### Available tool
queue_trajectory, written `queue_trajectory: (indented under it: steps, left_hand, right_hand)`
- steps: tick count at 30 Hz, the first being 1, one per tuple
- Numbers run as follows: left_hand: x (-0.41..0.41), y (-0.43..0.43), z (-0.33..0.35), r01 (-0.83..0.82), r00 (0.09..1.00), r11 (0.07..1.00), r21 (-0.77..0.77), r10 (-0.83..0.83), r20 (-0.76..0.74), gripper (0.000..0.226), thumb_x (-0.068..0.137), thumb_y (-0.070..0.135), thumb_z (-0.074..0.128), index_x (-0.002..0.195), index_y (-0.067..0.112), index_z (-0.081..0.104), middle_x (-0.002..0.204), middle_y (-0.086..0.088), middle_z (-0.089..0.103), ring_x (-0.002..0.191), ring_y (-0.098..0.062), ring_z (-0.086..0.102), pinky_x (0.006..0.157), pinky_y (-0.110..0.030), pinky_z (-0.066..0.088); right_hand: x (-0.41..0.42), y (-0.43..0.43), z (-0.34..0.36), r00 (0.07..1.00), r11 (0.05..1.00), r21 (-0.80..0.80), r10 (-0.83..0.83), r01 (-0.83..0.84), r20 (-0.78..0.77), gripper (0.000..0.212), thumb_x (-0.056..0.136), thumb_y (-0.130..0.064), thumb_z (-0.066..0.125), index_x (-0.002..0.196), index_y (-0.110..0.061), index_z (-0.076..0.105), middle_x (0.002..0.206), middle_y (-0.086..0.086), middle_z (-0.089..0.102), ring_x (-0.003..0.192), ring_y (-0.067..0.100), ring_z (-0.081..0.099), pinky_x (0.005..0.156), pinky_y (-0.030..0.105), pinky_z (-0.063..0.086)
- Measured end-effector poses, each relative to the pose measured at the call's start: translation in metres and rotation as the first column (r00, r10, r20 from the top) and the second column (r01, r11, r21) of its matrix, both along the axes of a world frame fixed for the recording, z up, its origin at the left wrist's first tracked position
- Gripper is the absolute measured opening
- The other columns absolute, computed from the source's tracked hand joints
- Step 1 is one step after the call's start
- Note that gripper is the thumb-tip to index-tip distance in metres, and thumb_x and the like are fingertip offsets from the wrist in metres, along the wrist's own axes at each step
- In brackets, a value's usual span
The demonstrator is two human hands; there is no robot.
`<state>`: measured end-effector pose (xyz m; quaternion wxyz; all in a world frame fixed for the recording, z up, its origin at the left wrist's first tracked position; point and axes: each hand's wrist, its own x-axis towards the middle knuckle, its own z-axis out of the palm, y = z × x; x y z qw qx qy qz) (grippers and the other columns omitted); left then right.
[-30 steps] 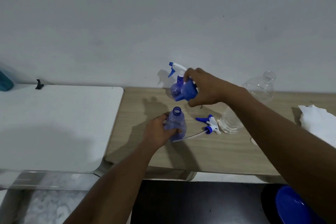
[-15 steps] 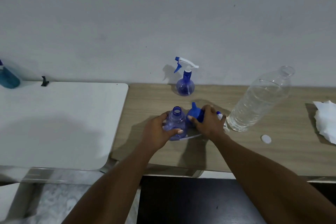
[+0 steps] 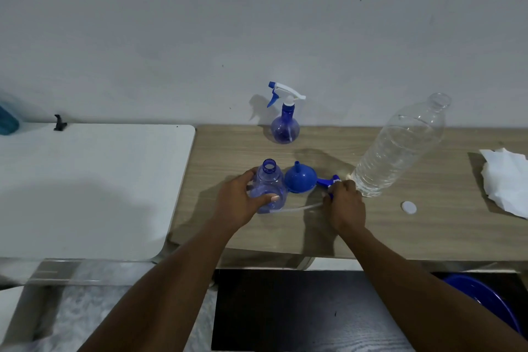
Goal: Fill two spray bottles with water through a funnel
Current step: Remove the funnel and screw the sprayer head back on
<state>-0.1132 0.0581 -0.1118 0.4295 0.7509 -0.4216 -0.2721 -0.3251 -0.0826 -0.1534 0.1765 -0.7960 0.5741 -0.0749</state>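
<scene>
The left hand point(image 3: 238, 203) has its fingers point(image 3: 273, 198) wrapped around the open spray bottle point(image 3: 268, 187), which stands upright near the front left of the wooden desk point(image 3: 400, 226), neck and open mouth pointing up. The right hand point(image 3: 344, 203) pinches the loose trigger head point(image 3: 328, 183), which lies flat with its thin dip tube point(image 3: 297, 208) running leftward along the desk toward the bottle's base. Between the two hands a blue funnel point(image 3: 300, 180) sits wide mouth down, spout up, touching the bottle's side. A second spray bottle point(image 3: 285, 126), trigger fitted and nozzle facing left, stands upright at the back edge against the plain grey wall point(image 3: 257, 23). A clear water bottle point(image 3: 400, 148), uncapped and partly full, stands just right of the right hand; its white cap point(image 3: 408, 207) lies in front of it. Crumpled white tissue point(image 3: 505, 183) rests by the right edge. A white tabletop point(image 3: 85, 188) adjoins the left edge.
</scene>
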Motion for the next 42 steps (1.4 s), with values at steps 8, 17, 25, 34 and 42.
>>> queue_trajectory:
  steps: [8, 17, 25, 34, 42]
  left_hand:
    - [-0.002, 0.001, 0.000, -0.004, 1.000, 1.000, 0.006, 0.004, -0.018, 0.061, 0.070, 0.033, 0.089, 0.122, 0.041, 0.060, 0.098, 0.019, 0.068, 0.095, -0.002, 0.066, 0.083, -0.024, 0.055]
    - [-0.005, 0.005, 0.007, -0.005, 1.000, 1.000, 0.012, 0.005, -0.007, 0.057, 0.068, 0.033, 0.090, 0.116, 0.042, 0.060, 0.092, 0.025, 0.065, 0.090, 0.003, 0.064, 0.076, -0.016, 0.050]
    - [-0.010, 0.004, 0.010, -0.021, 1.000, 0.999, 0.030, 0.021, 0.006, 0.056, 0.068, 0.033, 0.090, 0.114, 0.040, 0.058, 0.091, 0.028, 0.060, 0.085, 0.002, 0.061, 0.077, -0.017, 0.050]
    - [-0.011, 0.002, 0.010, -0.009, 0.997, 0.998, 0.065, 0.014, -0.075, 0.065, 0.072, 0.033, 0.088, 0.129, 0.035, 0.058, 0.097, 0.019, 0.063, 0.096, -0.009, 0.066, 0.086, -0.027, 0.054]
    - [-0.012, 0.001, 0.008, -0.019, 0.998, 0.996, 0.092, 0.025, -0.062, 0.053, 0.073, 0.035, 0.086, 0.117, 0.040, 0.057, 0.091, 0.020, 0.063, 0.091, -0.007, 0.064, 0.082, -0.027, 0.054]
  right_hand:
    - [-0.014, 0.002, 0.003, 0.975, 0.968, 0.161, -0.208, 0.193, 0.082, 0.057, 0.083, -0.029, 0.075, 0.127, -0.012, 0.044, 0.123, 0.023, 0.050, 0.109, 0.044, 0.053, 0.092, 0.047, 0.045]
    - [-0.018, 0.009, 0.067, 0.838, 0.993, 0.115, -0.042, -0.025, 0.544, 0.061, 0.078, -0.012, 0.081, 0.125, -0.017, 0.042, 0.116, 0.008, 0.054, 0.086, 0.015, 0.058, 0.064, 0.017, 0.043]
    - [0.020, -0.009, 0.212, 0.728, 0.883, -0.450, 0.396, -0.134, 0.559, 0.062, 0.081, -0.022, 0.078, 0.131, -0.011, 0.044, 0.126, -0.003, 0.045, 0.108, 0.004, 0.047, 0.089, 0.017, 0.040]
    - [0.055, 0.002, 0.241, 0.732, 0.683, -0.572, 0.652, -0.454, 0.198, 0.061, 0.079, -0.015, 0.074, 0.132, -0.014, 0.044, 0.129, 0.006, 0.044, 0.074, 0.027, 0.058, 0.065, 0.044, 0.054]
    - [0.079, 0.020, 0.167, 0.682, 0.702, -0.314, 0.706, -0.640, 0.188, 0.080, 0.082, -0.028, 0.081, 0.142, -0.029, 0.028, 0.134, 0.006, 0.053, 0.075, 0.020, 0.058, 0.069, 0.039, 0.052]
